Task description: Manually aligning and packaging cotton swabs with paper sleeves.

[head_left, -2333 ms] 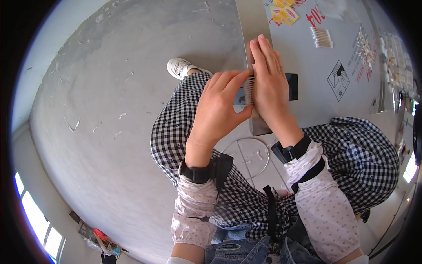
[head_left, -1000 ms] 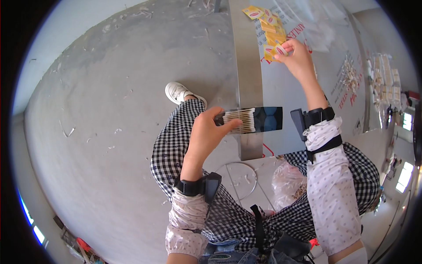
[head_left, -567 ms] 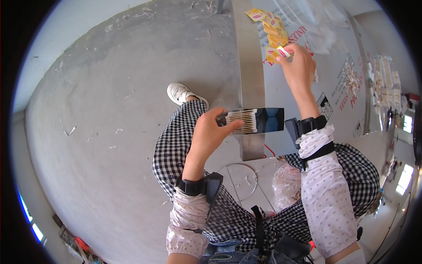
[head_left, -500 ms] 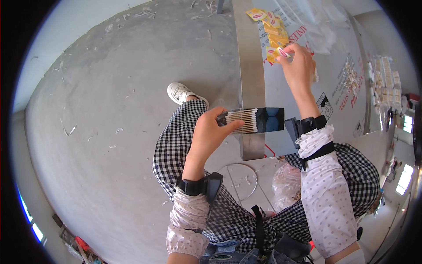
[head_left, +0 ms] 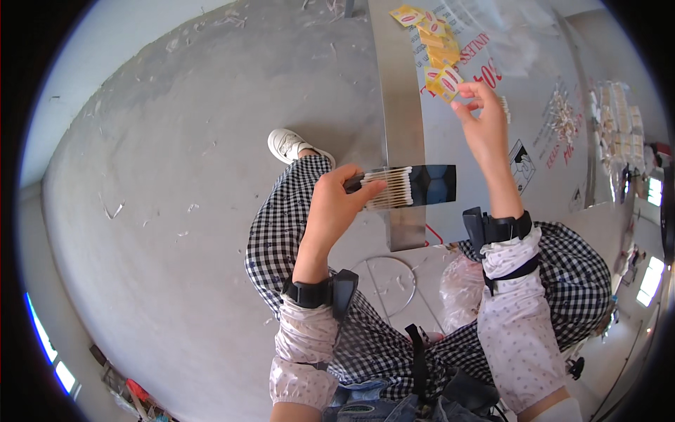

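Note:
My left hand (head_left: 336, 205) grips a flat row of cotton swabs (head_left: 397, 188), white tips facing right, together with a dark plastic sleeve (head_left: 441, 184) that extends beyond the tips. Its thumb presses across the swabs. Above the metal table (head_left: 457, 151), my right hand (head_left: 486, 130) pinches a small yellow-and-white card (head_left: 448, 84) between thumb and fingertips. Beyond that card, several more yellow cards (head_left: 437, 43) lie strewn in an overlapping line near the table's left edge. A few swabs (head_left: 505, 109) show just right of my right hand.
A heap of loose swabs (head_left: 564, 118) lies farther right on the table. Stacked swab packs (head_left: 619, 130) sit beyond it. Clear plastic bags (head_left: 510, 28) cover the table's far part. Below are a round metal stool frame (head_left: 394, 285) and a clear bag (head_left: 460, 292).
My right hand has drawn slightly back toward me, bringing the pinched yellow card with it and tilting it. My left hand still holds the swabs and sleeve in nearly the same place.

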A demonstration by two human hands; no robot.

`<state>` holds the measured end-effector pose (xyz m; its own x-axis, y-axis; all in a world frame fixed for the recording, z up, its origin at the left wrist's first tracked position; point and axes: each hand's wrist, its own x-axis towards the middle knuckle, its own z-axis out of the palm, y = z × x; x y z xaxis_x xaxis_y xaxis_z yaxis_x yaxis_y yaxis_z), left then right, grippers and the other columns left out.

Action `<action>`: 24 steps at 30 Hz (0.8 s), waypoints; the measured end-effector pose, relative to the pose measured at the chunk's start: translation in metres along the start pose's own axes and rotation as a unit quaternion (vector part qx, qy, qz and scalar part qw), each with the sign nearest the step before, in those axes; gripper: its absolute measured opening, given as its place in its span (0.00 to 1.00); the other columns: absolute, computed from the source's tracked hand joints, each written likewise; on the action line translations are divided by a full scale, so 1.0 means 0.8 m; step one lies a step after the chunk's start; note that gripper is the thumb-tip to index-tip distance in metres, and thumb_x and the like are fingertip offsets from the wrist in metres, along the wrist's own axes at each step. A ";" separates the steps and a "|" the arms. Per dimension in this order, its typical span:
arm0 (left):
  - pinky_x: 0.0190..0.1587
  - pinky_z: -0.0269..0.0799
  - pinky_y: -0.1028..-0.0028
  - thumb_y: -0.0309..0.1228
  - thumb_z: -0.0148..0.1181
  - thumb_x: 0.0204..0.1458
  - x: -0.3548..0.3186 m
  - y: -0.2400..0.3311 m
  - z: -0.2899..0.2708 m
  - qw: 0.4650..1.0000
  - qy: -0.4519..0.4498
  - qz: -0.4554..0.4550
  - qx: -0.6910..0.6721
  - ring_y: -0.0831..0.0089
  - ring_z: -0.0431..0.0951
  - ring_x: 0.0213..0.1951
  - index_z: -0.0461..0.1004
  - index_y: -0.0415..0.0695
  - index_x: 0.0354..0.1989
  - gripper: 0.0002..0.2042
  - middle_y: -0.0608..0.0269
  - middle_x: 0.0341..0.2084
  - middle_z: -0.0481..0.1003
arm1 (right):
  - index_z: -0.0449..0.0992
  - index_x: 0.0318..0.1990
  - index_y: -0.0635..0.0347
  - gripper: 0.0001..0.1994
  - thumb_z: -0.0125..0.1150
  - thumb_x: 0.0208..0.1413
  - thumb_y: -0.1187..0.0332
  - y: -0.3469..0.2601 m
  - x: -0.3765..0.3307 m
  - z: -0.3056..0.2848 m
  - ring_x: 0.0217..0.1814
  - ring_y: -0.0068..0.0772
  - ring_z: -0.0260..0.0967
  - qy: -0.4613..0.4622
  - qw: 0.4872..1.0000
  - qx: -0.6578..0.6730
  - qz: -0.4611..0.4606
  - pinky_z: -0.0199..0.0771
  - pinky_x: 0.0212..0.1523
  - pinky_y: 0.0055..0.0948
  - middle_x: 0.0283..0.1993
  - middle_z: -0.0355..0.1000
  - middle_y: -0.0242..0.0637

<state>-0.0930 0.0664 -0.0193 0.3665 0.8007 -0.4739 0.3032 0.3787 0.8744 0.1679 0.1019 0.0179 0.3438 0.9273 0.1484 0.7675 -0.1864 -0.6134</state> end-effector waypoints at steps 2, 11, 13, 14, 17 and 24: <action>0.24 0.62 0.81 0.38 0.71 0.52 0.001 0.000 -0.001 1.000 0.002 0.005 0.002 0.85 0.68 0.20 0.76 0.38 0.30 0.14 0.72 0.17 0.70 | 0.75 0.47 0.60 0.14 0.66 0.51 0.77 0.017 0.010 0.006 0.37 0.26 0.68 0.003 1.000 0.010 0.017 0.72 0.41 0.26 0.43 0.75 0.34; 0.23 0.62 0.81 0.37 0.71 0.52 0.001 -0.005 -0.002 1.000 0.000 0.009 0.005 0.85 0.67 0.20 0.74 0.39 0.28 0.14 0.72 0.16 0.69 | 0.73 0.44 0.59 0.19 0.73 0.45 0.68 0.037 0.047 0.015 0.49 0.38 0.71 -0.014 0.996 -0.079 -0.027 0.72 0.47 0.34 0.46 0.72 0.37; 0.23 0.62 0.81 0.37 0.71 0.52 0.001 -0.005 -0.001 1.000 -0.001 0.009 0.005 0.85 0.67 0.20 0.74 0.39 0.28 0.15 0.72 0.16 0.69 | 0.74 0.45 0.62 0.20 0.75 0.44 0.69 0.034 0.046 0.015 0.37 0.29 0.69 -0.021 0.994 -0.107 -0.022 0.73 0.42 0.30 0.43 0.73 0.37; 0.23 0.61 0.81 0.37 0.71 0.52 0.000 -0.005 -0.001 1.000 -0.001 0.012 0.002 0.85 0.66 0.20 0.74 0.39 0.28 0.15 0.72 0.16 0.69 | 0.74 0.45 0.62 0.20 0.75 0.44 0.69 0.034 0.047 0.015 0.37 0.29 0.69 -0.022 0.994 -0.107 -0.022 0.73 0.42 0.30 0.43 0.73 0.37; 0.23 0.61 0.81 0.37 0.71 0.52 -0.003 -0.004 -0.004 1.000 0.000 0.012 0.005 0.85 0.66 0.20 0.74 0.39 0.28 0.15 0.72 0.16 0.69 | 0.74 0.44 0.62 0.20 0.74 0.44 0.70 0.039 0.057 0.018 0.39 0.29 0.70 -0.060 0.996 -0.067 -0.003 0.72 0.43 0.30 0.42 0.74 0.36; 0.22 0.55 0.74 0.36 0.71 0.51 0.002 -0.001 0.004 1.000 0.015 0.019 -0.013 0.81 0.60 0.19 0.73 0.33 0.27 0.17 0.67 0.13 0.66 | 0.77 0.38 0.62 0.13 0.72 0.47 0.68 0.042 0.068 -0.002 0.34 0.24 0.70 -0.121 0.992 -0.018 0.043 0.71 0.37 0.26 0.33 0.74 0.31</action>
<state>-0.0898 0.0664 -0.0210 0.3515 0.8279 -0.4372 0.2667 0.3591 0.8944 0.2135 0.1458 0.0064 0.2730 0.9571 -0.0969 0.7613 -0.2766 -0.5865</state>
